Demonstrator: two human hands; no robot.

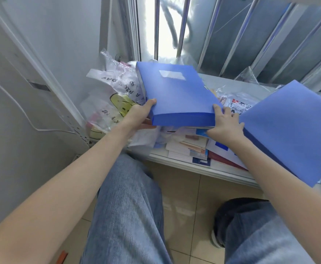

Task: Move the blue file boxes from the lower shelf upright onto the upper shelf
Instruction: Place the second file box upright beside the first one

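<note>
- Your left hand (139, 114) grips the near left corner of a blue file box (176, 94): the thumb lies on the top face at that corner and the other fingers are tucked out of sight beneath it.
- Your right hand (225, 126) meets the same box at its near right corner, with the fingertips (217, 108) pressed against the top face and the edge there, and the palm just below the near side wall.
- So both hands are closed on this one box, which sits between them with its near side wall facing you.
- The box lies flat, label window up, its far end pointing toward the barred window (167, 25).
- It rests over a heap of papers and booklets (192, 147) on the white shelf (199, 168); you cannot tell whether it is lifted clear of them or touching.
- A second blue file box (293, 128) lies tilted to the right of your right hand, its near left corner touching or just beside the back of that hand, with no fingers around it.
- Printed plastic bags (114, 92) are bunched to the left of the held box, just behind your left hand.
- Your knees in blue jeans (129, 206) are below the shelf edge, over a tiled floor (186, 197).
</note>
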